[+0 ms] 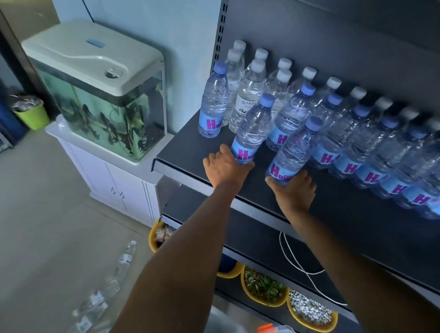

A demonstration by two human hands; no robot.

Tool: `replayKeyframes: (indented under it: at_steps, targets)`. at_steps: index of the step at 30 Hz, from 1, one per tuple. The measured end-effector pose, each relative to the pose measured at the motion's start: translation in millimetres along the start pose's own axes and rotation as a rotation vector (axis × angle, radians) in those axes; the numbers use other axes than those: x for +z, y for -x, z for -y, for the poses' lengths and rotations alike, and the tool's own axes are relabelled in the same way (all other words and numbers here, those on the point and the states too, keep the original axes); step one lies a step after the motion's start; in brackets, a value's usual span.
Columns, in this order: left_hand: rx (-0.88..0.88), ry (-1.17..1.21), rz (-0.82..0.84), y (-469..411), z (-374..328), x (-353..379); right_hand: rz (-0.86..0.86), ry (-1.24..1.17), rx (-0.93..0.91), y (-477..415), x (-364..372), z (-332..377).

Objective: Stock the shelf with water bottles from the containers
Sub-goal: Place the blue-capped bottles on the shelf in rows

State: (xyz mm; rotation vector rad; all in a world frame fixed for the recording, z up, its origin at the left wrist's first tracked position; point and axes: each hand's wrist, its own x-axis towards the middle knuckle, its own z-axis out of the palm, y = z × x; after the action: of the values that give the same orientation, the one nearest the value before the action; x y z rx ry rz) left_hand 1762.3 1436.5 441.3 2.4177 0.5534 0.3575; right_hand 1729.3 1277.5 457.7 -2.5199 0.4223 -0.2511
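A dark shelf [187,153] carries rows of water bottles: white-capped ones [250,87] at the back, blue-capped ones with blue and pink labels [341,143] in front. My left hand [224,168] grips the base of a blue-capped bottle [255,128], tilted, near the shelf's front left. My right hand [295,190] grips the base of another blue-capped bottle [295,149], also tilted, just to the right. One blue-capped bottle [213,102] stands alone at the shelf's left end.
A fish tank [101,96] on a white cabinet [117,183] stands left of the shelf. Loose bottles [100,297] lie on the floor. Yellow bowls [265,289] sit on the bottom shelf, a white cable [294,259] on the middle one. A green bin [31,113] stands far left.
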Motion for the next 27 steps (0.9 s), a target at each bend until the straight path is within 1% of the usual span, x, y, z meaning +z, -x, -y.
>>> replayKeyframes:
  at_steps: [3, 6, 9, 17, 22, 27]
  targets:
    - [-0.013, -0.036, 0.005, -19, 0, -2, -0.022, 0.029, -0.050, -5, 3, 7]
    - [-0.019, -0.080, -0.006, -35, 1, -1, 0.000, 0.023, -0.068, -11, 7, 13]
    - [-0.032, -0.093, -0.039, -39, 4, 4, 0.024, -0.069, -0.065, -18, 14, 19]
    - [-0.011, 0.005, -0.093, -38, 8, 6, 0.070, -0.197, -0.189, -38, 44, 48]
    - [0.028, 0.035, -0.136, -38, 13, 8, -0.011, -0.330, -0.103, -35, 60, 57]
    - [0.009, 0.040, -0.120, -37, 10, 8, -0.038, -0.263, -0.137, -39, 62, 52]
